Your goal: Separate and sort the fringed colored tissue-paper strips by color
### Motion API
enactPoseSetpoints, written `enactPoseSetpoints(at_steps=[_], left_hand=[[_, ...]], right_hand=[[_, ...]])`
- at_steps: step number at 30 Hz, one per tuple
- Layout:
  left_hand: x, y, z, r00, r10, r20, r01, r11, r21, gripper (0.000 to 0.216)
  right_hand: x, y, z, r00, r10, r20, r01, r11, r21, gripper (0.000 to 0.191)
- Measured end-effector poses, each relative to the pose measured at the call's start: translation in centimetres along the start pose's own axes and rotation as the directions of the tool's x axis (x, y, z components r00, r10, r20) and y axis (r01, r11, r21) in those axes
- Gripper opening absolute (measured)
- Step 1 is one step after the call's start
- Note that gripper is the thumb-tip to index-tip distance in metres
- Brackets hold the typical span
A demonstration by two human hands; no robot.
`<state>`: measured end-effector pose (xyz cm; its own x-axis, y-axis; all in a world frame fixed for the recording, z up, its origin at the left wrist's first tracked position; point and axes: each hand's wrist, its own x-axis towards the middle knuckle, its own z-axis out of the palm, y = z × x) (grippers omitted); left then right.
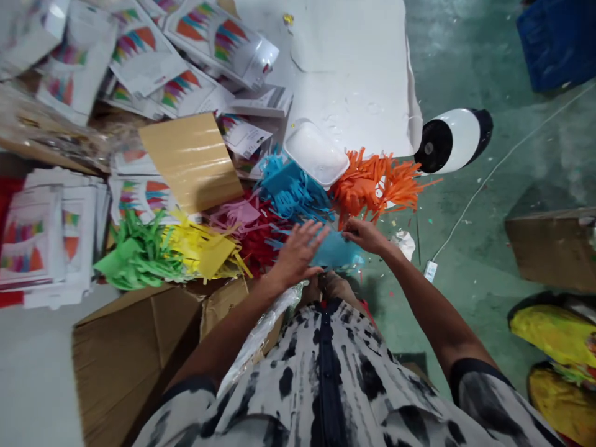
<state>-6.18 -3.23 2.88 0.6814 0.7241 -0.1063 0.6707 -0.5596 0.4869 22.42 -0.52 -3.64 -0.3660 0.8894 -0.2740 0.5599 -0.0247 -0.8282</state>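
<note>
Blue paper (pixel 339 249): between hands, table's (pixel 354 93) near edge
Left hand (pixel 300 251): wide, at its left end
Right hand (pixel 365 235): narrow, right end; grip I can't tell

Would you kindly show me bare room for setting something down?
The white surface between the glossy printed packets and the black-and-white cylinder looks freest; so does green floor between the thin white cable and the brown cardboard box. Crowding surrounds the left hand and right hand: blue fringed paper, orange fringed paper.
</note>
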Motion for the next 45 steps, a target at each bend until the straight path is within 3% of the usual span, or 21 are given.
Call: enactPoseSetpoints(at_steps=[2,5,9,11,14,19,26,30,33,37,39,45], left_hand=[[0.5,1.2,3.4,0.99,0.13,0.048,-0.13,0.991,-0.016,0.098],[0.9,1.4,7.6,0.984,0.159,0.083,-0.153,0.986,-0.07,0.082],[0.2,0.7,9.8,0.988,0.154,0.032,-0.149,0.981,-0.126,0.068],[-0.2,0.8,9.9,0.99,0.141,0.02,-0.138,0.984,-0.114,0.062],[-0.5,1.2,9.7,0.992,0.12,0.034,-0.117,0.99,-0.078,0.056],[-0.8,0.9,9.0,0.981,0.191,0.027,-0.187,0.976,-0.111,0.051],[-1.0,0.2,8.1,0.992,0.106,-0.072,-0.122,0.955,-0.27,0.025],[-0.7,0.4,7.7,0.997,-0.038,-0.069,0.008,0.919,-0.394,0.025],[-0.3,0.7,7.2,0.994,-0.095,-0.057,0.069,0.934,-0.35,0.036],[-0.1,0.9,7.2,0.98,-0.196,-0.041,0.181,0.953,-0.244,0.016],[-0.1,1.0,7.3,0.958,-0.282,-0.054,0.266,0.941,-0.207,0.018],[0.4,1.6,7.1,0.895,-0.438,-0.085,0.425,0.895,-0.132,0.015]], right_hand=[[0.0,0.4,0.3,1.0,0.012,0.005,-0.012,0.999,-0.034,0.021],[-1.1,-0.6,-0.2,0.999,0.055,0.002,-0.053,0.98,-0.19,0.022],[-4.5,-3.2,0.2,0.992,0.019,-0.128,-0.088,0.821,-0.564,0.035],[-6.7,-4.2,1.7,0.99,-0.039,-0.138,-0.059,0.766,-0.64,0.038],[-9.3,-4.6,5.0,0.996,-0.067,-0.05,0.019,0.766,-0.643,0.047],[-10.3,-3.6,8.6,0.997,-0.043,-0.06,-0.004,0.775,-0.632,0.056],[-9.2,-2.4,6.9,0.993,-0.113,-0.037,0.072,0.818,-0.571,0.032],[-8.6,-2.3,5.8,0.992,-0.048,-0.115,-0.014,0.875,-0.484,0.03],[-7.9,-2.2,5.3,0.992,0.021,-0.128,-0.08,0.877,-0.474,0.033],[-7.0,-2.0,4.7,0.977,0.141,-0.16,-0.194,0.899,-0.393,0.03],[-6.4,-2.0,4.4,0.962,0.209,-0.175,-0.257,0.907,-0.332,0.028],[-4.8,-2.7,4.4,0.899,0.367,-0.238,-0.434,0.816,-0.382,0.031]])
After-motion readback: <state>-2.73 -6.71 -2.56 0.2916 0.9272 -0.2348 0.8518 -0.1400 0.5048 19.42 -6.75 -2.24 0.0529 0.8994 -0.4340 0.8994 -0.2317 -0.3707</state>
